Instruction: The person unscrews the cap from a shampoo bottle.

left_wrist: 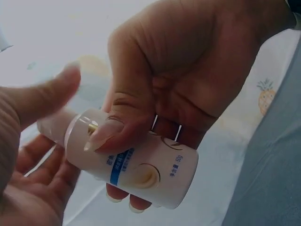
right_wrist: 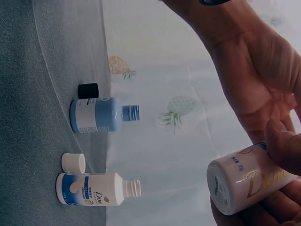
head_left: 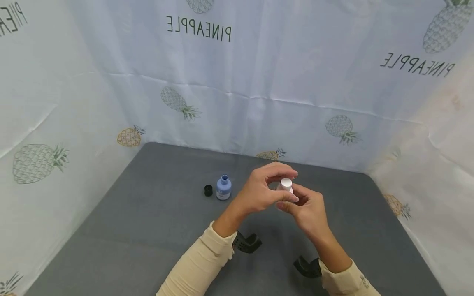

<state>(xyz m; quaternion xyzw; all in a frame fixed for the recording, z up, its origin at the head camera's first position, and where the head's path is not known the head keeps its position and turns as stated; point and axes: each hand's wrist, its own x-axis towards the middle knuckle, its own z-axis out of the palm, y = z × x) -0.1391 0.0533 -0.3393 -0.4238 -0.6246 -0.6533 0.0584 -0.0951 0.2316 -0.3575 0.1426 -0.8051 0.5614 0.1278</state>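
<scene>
A pinkish-white Dove bottle (left_wrist: pixel 150 172) with its white cap (head_left: pixel 286 183) on stands upright in my right hand (head_left: pixel 309 209), raised above the table. That hand's thumb presses the front of the body near the shoulder, and its fingers curl behind. My left hand (head_left: pixel 264 187) is around the cap from the left, its thumb and fingers spread apart. In the left wrist view the left thumb stands clear of the cap, while the fingers lie close behind it. The bottle's base (right_wrist: pixel 221 188) shows in the right wrist view.
On the grey table (head_left: pixel 148 230) stand an uncapped blue bottle (head_left: pixel 224 189) and a black cap (head_left: pixel 208 190) beside it. An uncapped white-and-blue Dove bottle (right_wrist: pixel 89 189) with a white cap (right_wrist: pixel 73 163) nearby shows in the right wrist view. Pineapple-print curtains (head_left: pixel 237 94) enclose the table.
</scene>
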